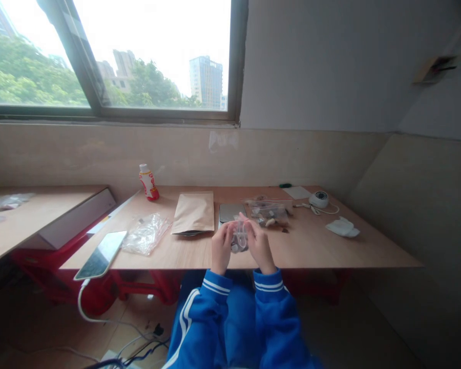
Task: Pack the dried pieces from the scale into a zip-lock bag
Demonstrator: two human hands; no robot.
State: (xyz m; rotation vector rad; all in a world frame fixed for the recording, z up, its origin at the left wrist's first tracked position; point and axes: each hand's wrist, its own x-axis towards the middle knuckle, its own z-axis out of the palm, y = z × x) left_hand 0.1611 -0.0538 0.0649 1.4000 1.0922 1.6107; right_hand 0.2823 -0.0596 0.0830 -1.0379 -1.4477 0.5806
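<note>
Between my hands, over the table's front edge, is a small clear plastic zip bag [239, 240] with a reddish top strip and small dark and white items inside that I cannot make out. My left hand [222, 242] pinches the bag's upper left side. On its upper right side my right hand [259, 240] has fingers closed as well. Just behind the bag lies a flat grey device [230, 211], partly covered by my hands. To its left is a brown paper pouch [194, 211]; to its right, a larger clear bag [271, 210] holds several small parts.
Further left are crumpled clear plastic bags [148, 233], a phone [102, 253] on a white cable over the edge, and a red-and-white bottle [149, 182]. On the right are a white dome camera [318, 199] with its cord and a crumpled white tissue [342, 227].
</note>
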